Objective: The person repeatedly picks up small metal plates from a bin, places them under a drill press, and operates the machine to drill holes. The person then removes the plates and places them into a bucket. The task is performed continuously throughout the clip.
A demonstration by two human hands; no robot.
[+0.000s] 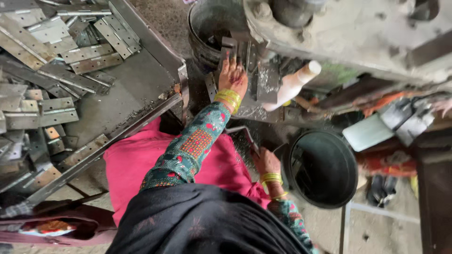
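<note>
My left hand (232,75) reaches forward to the bed of a grey press machine (358,28). Its fingers rest on a small flat metal piece (229,47) among several upright metal plates, and I cannot tell whether it grips the piece. My right hand (266,161) is low beside my lap, closed on the end of a thin bent metal bar (242,131). Both wrists wear yellow bangles, and the sleeves are green with a red pattern.
A metal tray (141,80) at the left holds a heap of flat hinge plates (56,70). A dark bucket (207,23) stands behind the left hand and a black bucket (325,169) by the right hand. A white plastic bottle (293,84) lies on the machine. Pink cloth (136,160) covers my lap.
</note>
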